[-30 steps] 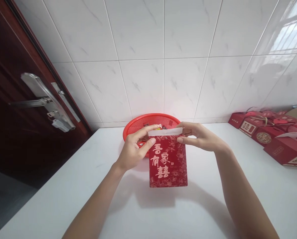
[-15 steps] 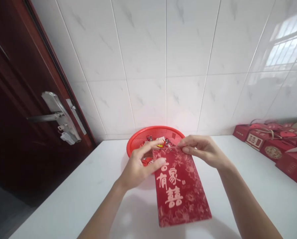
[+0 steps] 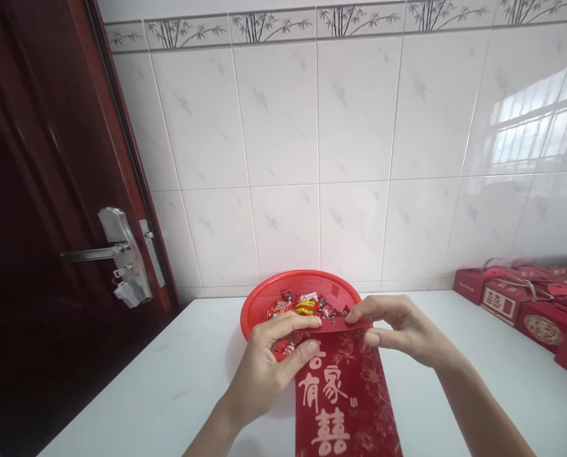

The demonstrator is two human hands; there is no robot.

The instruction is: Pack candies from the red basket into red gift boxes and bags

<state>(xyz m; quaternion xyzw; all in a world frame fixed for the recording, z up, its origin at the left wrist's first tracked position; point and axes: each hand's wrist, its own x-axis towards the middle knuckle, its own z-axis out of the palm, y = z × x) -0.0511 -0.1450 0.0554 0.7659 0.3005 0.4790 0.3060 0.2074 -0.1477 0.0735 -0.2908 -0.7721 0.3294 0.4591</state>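
Upright before me is a flat red paper gift bag (image 3: 354, 393) with pale characters and a floral print. Its top strip, which has a small hole in it, is folded over. My left hand (image 3: 269, 362) pinches the bag's upper left corner, thumb on the front and fingers on the top strip. At the upper right corner, my right hand (image 3: 407, 327) has its fingers on the strip and its thumb at the front. Behind the bag stands a red plastic basket (image 3: 251, 311), holding several wrapped candies (image 3: 307, 306). The bag's lower end is cut off by the frame.
Several red gift boxes (image 3: 507, 301) with cords and ribbons stand on the right of the white table (image 3: 169, 381). A tiled wall (image 3: 283, 235) rises behind. To the left is a dark red door (image 3: 40, 158) with a metal handle (image 3: 93, 254) and keys.
The view has tilted up, so the basket, hands and bag appear lower. The bag's top strip now lies folded, its hole showing. My right fingers have moved apart from their pinch along the top edge.
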